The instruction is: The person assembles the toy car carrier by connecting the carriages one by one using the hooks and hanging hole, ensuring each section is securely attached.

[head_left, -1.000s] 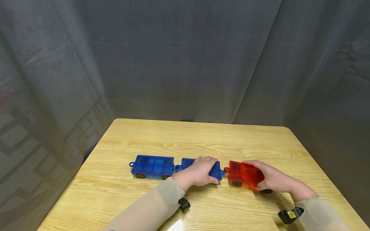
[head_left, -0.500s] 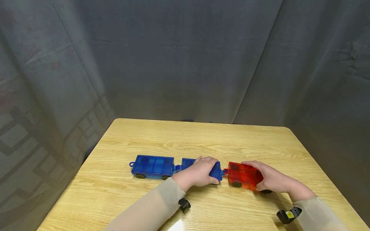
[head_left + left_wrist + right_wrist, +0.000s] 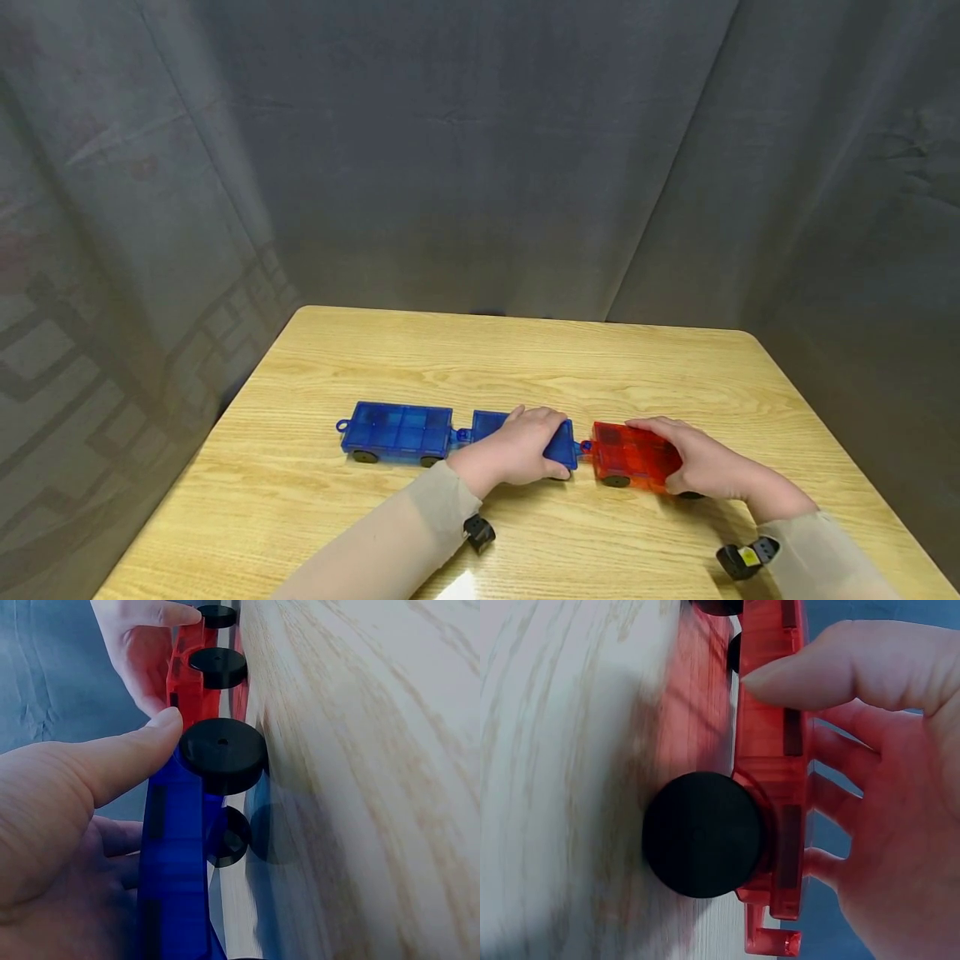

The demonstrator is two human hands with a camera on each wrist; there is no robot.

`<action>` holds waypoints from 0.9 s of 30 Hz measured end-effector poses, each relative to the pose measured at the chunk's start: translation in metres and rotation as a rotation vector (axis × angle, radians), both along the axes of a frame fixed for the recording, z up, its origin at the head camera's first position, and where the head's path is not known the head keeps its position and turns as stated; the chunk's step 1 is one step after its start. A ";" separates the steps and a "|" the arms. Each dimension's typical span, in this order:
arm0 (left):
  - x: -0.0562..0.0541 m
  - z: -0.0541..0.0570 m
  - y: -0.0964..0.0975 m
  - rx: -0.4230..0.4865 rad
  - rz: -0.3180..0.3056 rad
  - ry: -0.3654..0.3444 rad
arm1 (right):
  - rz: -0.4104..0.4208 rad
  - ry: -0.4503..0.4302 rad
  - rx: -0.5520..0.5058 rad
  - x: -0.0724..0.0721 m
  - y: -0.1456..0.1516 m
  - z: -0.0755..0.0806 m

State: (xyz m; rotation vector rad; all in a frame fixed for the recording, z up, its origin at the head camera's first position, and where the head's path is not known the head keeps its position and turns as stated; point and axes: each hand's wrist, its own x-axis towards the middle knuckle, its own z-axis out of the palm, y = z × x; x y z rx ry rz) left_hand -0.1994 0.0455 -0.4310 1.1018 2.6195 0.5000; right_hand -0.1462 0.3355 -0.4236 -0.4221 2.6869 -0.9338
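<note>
On the wooden table a row of three translucent toy train cars stands on black wheels. My left hand point(image 3: 517, 446) grips the middle blue train car point(image 3: 558, 446) by its sides, with the thumb point(image 3: 161, 724) on the near side just above a wheel. To the right, my right hand point(image 3: 701, 458) grips the red train car point(image 3: 626, 454), its thumb on the near side and fingers beyond. The red car's ring point(image 3: 586, 447) lies at the blue car's right-hand coupling. At the left, the other blue train car point(image 3: 399, 429) meets the middle car's coupling, with no hand touching it.
The light wooden table point(image 3: 465, 358) reaches back to a grey curtain point(image 3: 450, 167). A red hook point(image 3: 772, 941) juts from one end of the red car. Black wrist cameras point(image 3: 478, 532) hang below both sleeves.
My right hand has shifted the red train car slightly left. Its ring has come down over the middle blue car's coupling. The left hand and both blue cars have hardly moved.
</note>
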 end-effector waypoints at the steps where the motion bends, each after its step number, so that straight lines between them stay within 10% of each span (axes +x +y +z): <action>1: 0.000 0.000 0.000 -0.001 -0.001 0.003 | -0.002 0.000 0.005 0.000 0.000 0.000; 27: 0.008 -0.001 -0.002 0.007 -0.026 0.102 | 0.020 0.120 0.049 0.006 0.003 0.007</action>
